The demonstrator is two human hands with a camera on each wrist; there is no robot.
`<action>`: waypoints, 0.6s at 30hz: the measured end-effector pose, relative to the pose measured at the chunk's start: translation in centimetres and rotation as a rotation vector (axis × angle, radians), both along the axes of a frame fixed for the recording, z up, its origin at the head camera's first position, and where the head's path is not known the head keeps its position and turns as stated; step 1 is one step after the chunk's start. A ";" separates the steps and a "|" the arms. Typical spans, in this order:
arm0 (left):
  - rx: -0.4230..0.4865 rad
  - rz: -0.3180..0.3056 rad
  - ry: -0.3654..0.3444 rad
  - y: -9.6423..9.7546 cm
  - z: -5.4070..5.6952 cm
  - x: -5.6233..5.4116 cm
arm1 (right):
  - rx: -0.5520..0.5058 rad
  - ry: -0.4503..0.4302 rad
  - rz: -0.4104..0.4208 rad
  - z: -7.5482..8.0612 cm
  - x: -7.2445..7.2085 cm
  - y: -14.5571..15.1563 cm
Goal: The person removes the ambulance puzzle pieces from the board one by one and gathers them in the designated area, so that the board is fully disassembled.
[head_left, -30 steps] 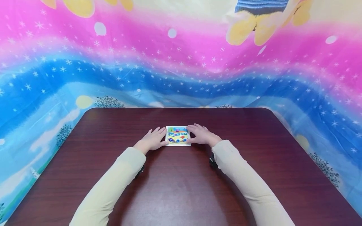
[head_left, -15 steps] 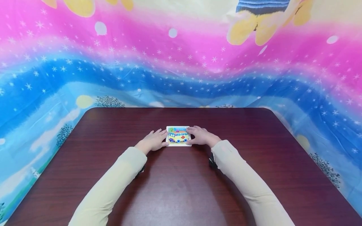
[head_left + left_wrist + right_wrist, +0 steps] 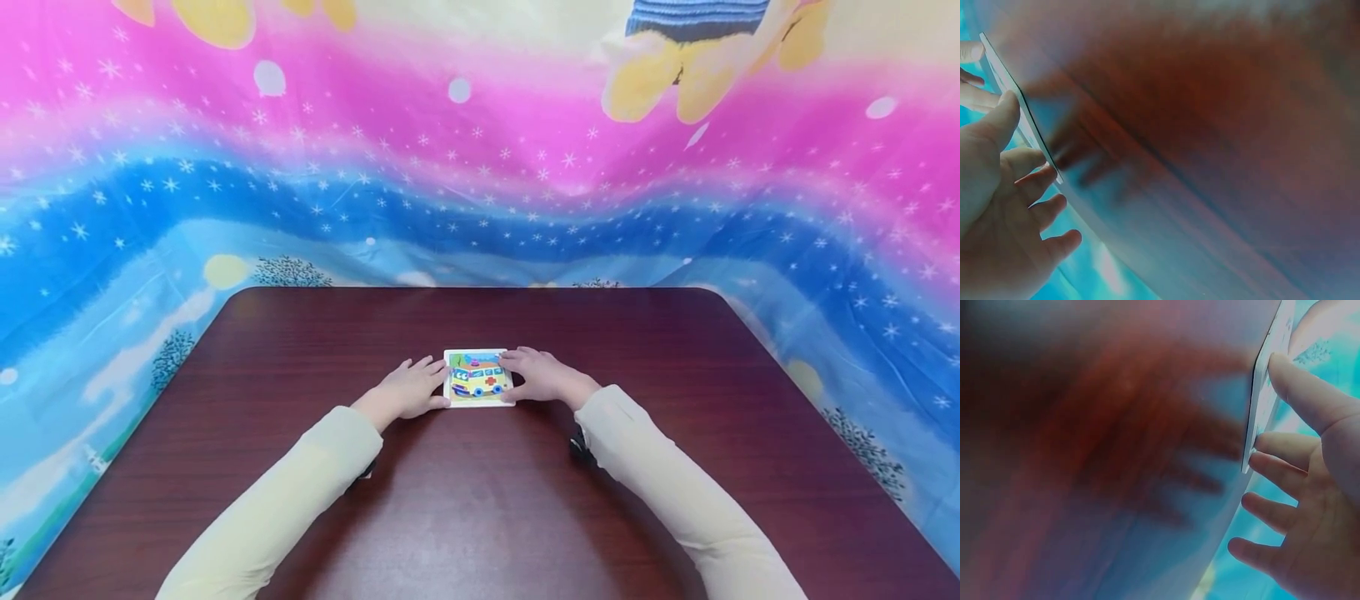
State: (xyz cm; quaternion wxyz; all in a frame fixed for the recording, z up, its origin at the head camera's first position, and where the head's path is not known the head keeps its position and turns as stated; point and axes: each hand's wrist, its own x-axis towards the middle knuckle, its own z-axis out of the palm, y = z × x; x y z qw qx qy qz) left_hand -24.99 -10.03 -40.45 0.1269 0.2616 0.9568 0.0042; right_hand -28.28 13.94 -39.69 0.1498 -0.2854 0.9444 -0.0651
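Observation:
A small white-rimmed picture board with a cartoon yellow ambulance on it lies on the dark wooden table, in the middle of the head view. At its left side my left hand rests with fingers spread, thumb by the near left corner. Mirroring it, my right hand touches the right side, thumb and fingertips over that edge. Seen edge-on in the left wrist view, the board has the left thumb against its face. In the right wrist view the right thumb touches the board likewise.
The brown table stretches around the board on all sides. Behind and beside it hangs a pink and blue patterned cloth, close to the table's far edge.
The board has come a little nearer to me and slightly right, both hands moving along with it. Most of this shift falls in the last half second.

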 end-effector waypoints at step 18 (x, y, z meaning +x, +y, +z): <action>0.078 -0.050 0.066 0.0 -0.1 4.8 | -0.008 0.049 0.087 0.2 4.6 1.1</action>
